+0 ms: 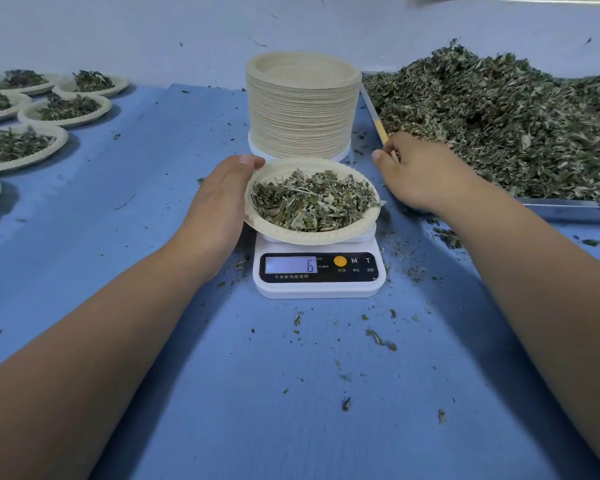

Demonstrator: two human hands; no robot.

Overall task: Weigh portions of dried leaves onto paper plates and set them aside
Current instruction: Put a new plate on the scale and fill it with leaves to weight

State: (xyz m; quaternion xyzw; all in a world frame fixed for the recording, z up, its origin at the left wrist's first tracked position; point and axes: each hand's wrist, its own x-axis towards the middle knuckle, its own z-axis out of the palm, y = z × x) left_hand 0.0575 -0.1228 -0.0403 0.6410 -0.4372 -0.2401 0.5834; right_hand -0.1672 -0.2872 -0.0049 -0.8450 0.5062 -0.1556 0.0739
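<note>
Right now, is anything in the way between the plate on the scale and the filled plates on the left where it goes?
Nothing visible. Between the plate and the filled plates lies bare blue table with a few leaf crumbs. The left hand grips the plate's left rim.

Blue tabletop [194, 393] — pale wall [118, 29], seemingly.

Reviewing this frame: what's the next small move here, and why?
Probably the left hand lifts the filled plate off the scale toward the set-aside plates at left: its fingers hold the rim, the plate sits tilted, and the right hand is at the leaf pile.
</note>
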